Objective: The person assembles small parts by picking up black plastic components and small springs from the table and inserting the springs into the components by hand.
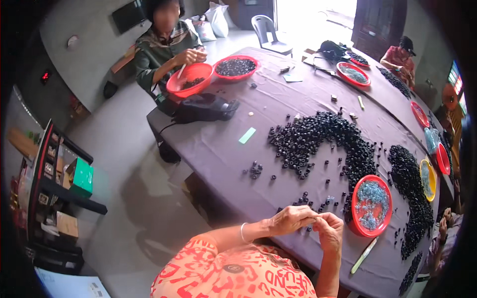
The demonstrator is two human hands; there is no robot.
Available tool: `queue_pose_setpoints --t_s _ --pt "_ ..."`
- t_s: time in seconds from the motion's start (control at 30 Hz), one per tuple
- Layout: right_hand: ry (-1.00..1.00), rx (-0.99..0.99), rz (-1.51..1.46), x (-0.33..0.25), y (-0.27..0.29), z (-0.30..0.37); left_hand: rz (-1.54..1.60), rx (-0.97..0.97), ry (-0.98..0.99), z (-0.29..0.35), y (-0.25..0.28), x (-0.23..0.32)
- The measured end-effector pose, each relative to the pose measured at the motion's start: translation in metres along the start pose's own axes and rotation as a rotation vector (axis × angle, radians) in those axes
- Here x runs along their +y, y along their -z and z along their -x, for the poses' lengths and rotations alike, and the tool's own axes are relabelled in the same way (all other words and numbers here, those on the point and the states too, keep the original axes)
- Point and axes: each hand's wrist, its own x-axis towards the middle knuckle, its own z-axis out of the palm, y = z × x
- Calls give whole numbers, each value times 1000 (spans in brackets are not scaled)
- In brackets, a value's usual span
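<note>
My left hand [292, 220] and my right hand [330, 231] meet fingertip to fingertip above the table's near edge. Both are closed in a pinch, and whatever they hold is too small or hidden to make out. Just right of them stands a red bowl [355, 218] with small clear, bluish pieces [371, 198] inside. A slim tool with a pale handle [363, 256] lies by the bowl's near side. Small black ring-shaped parts [318, 139] spread in a heap beyond my hands, with several loose ones close to my fingers.
Another black heap [410, 198] and a yellow bowl [434, 186] are at the right. A light green strip [247, 135] and a black bag [201, 109] lie left. Across the table a person [169, 54] works over a red basin [174, 87]; other people sit along the right.
</note>
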Motion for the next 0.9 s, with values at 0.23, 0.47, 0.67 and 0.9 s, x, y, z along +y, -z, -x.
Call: queue_pose_setpoints --t_s 0.23,0.47,0.67,0.9 --pt "180 100 241 -13 -15 3 18 188 8 -7 -8 3" --pt "574 134 742 1 -16 6 -131 155 155 3 -8 5" --pt "694 112 799 2 -19 2 141 56 513 -6 -6 -6" --pt "220 192 304 1 0 -7 29 159 520 -31 6 -23"
